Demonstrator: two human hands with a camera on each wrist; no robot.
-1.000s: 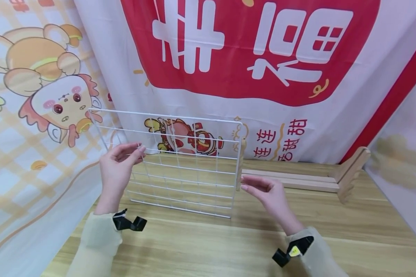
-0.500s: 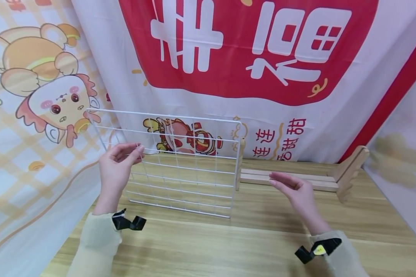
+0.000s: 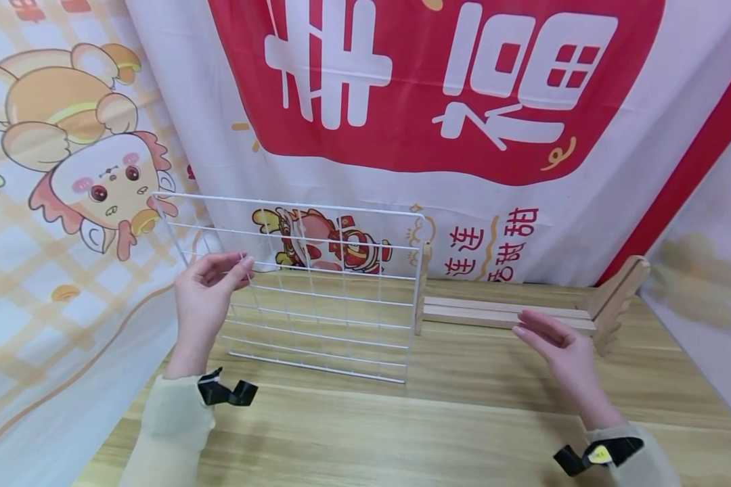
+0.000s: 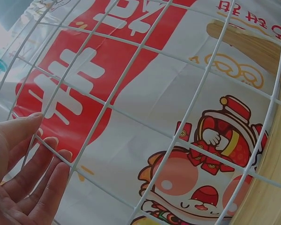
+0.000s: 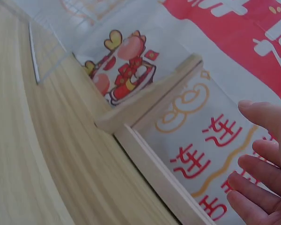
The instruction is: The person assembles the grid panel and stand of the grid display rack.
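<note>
White-coated wire forms a rectangular grid panel (image 3: 313, 293), held upright and slightly tilted above a wood-grained surface (image 3: 341, 433) at left of centre in the head view. The left hand (image 3: 210, 284) pinches a wire near the panel's left side between thumb and fingers, hiding some of the mesh behind it; in the left wrist view the same hand is cut off by the frame's left edge, and the mesh runs out of the picture. The right hand (image 3: 557, 345) holds nothing, its fingers loosely extended and spread a little, near the right end of a pale wooden stand (image 3: 499, 312) with a grooved rail between two uprights. In the head view its fingertips overlap the rail, while the right wrist view, which crops the hand, shows it apart from the visible part. The stand's left upright (image 3: 423, 291) lies directly beside the panel's right edge, narrowly seen; whether the two touch cannot be told, nor whether the panel's lower edge meets the surface. Behind stands a white cloth (image 3: 353, 179) with a red field and white characters, cropped at the top. The panel is blurred and partly out of frame in the right wrist view.
</note>
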